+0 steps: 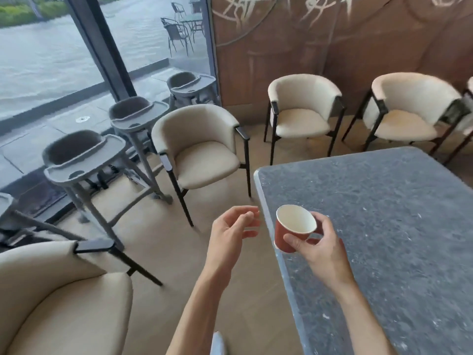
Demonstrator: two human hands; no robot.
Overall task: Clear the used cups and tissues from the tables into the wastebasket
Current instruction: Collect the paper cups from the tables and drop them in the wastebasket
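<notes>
- Right now the right hand point(316, 248) grips a red paper cup point(294, 228), thumb on the near side, fingers wrapped round the far side.
- Cup sits above the near-left edge of the grey surface point(384, 213), lifted off it, not resting.
- Cup is tilted: long axis leans with the mouth up and toward the camera, base pointing down and away-left. White inside looks empty.
- Left hand point(234, 226) hangs just beside the cup on its left, over the floor, fingers loosely curled, holding nothing. It is apart from the cup.
- Wastebasket not in view, so which way to carry the cup cannot be told; the right hand already has it, likely the carrying hand.
- No tissues visible.
- Farther off: beige chair point(202, 149), grey high chairs point(84, 160), window point(46, 55).
</notes>
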